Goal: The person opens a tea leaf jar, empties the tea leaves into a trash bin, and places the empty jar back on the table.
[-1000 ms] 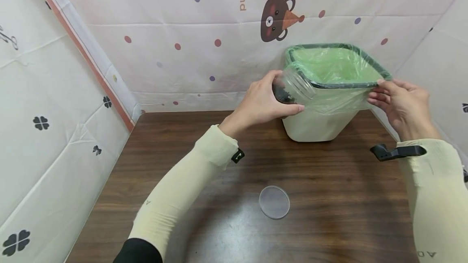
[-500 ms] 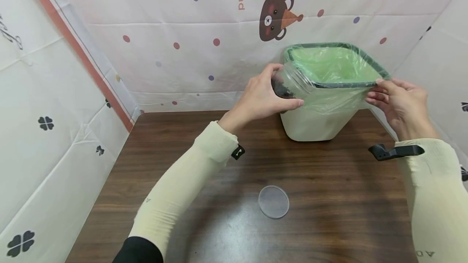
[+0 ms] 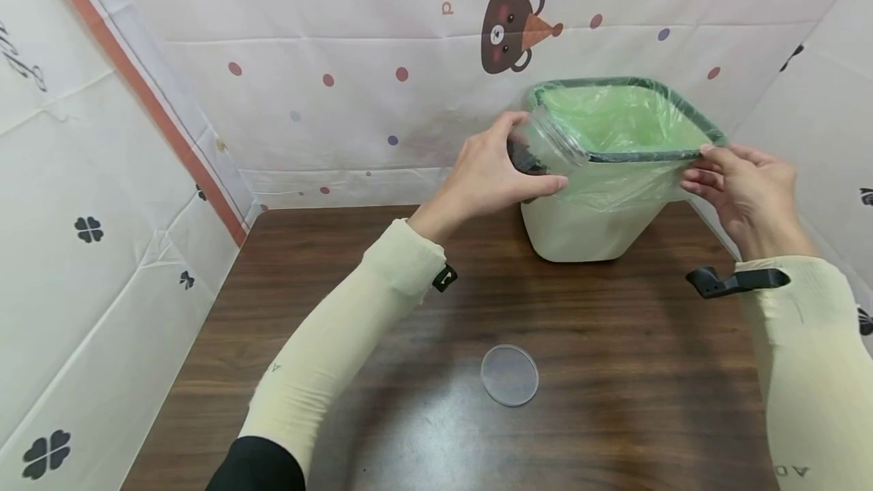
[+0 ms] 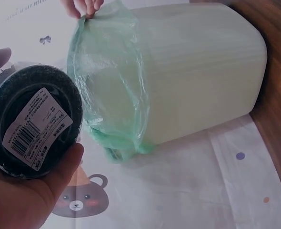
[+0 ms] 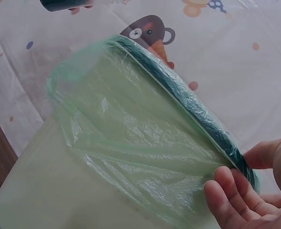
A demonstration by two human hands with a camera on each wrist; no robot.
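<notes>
My left hand (image 3: 480, 173) grips a clear plastic jar (image 3: 551, 141) with dark contents at its bottom. The jar lies tilted, its threaded open mouth towards the near left corner of a pale trash bin (image 3: 586, 233). In the left wrist view a barcode label (image 4: 38, 129) shows on the jar's dark base. A thin green trash bag (image 3: 630, 180) lines the bin and is folded over its dark rim. At the bin's right front corner my right hand (image 3: 760, 195) pinches the bag and rim between thumb and fingers; the right wrist view shows the thumb (image 5: 266, 152) against the rim.
A round clear lid (image 3: 509, 375) lies on the dark wooden table (image 3: 600, 339), in front of the bin. Patterned sheets (image 3: 327, 120) stand behind and at both sides, with the bin close to the back one.
My left hand has risen slightly with the jar, which still holds its dark contents. The right hand keeps its grip at the bin's corner.
</notes>
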